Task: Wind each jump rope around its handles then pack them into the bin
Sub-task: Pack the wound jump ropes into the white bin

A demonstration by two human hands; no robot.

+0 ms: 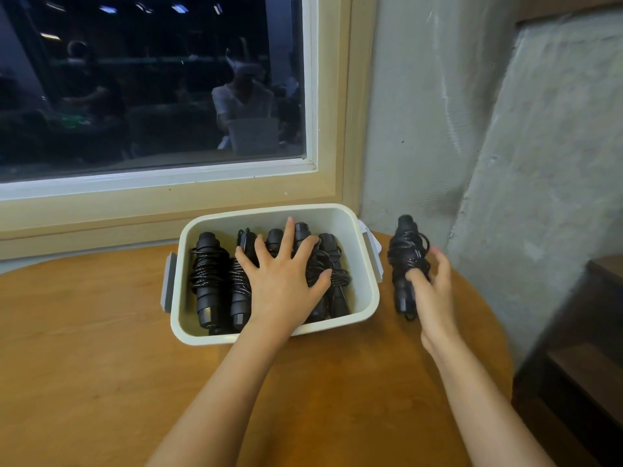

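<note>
Spread left hand (283,281) presses black cord-wound jump ropes (207,274) in the cream plastic bin (337,219) (hiding several); right hand (435,294) grips another wound bundle (406,244).

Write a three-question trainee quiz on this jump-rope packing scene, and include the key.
1. True or false: the left hand lies with fingers spread on the wound ropes inside the bin.
2. What does the right hand grip? A) a wound jump rope outside the bin, B) the bin's side handle, C) nothing.
3. Fill in: the bin stands on a wooden ____.
Key: 1 true; 2 A; 3 table.
</note>
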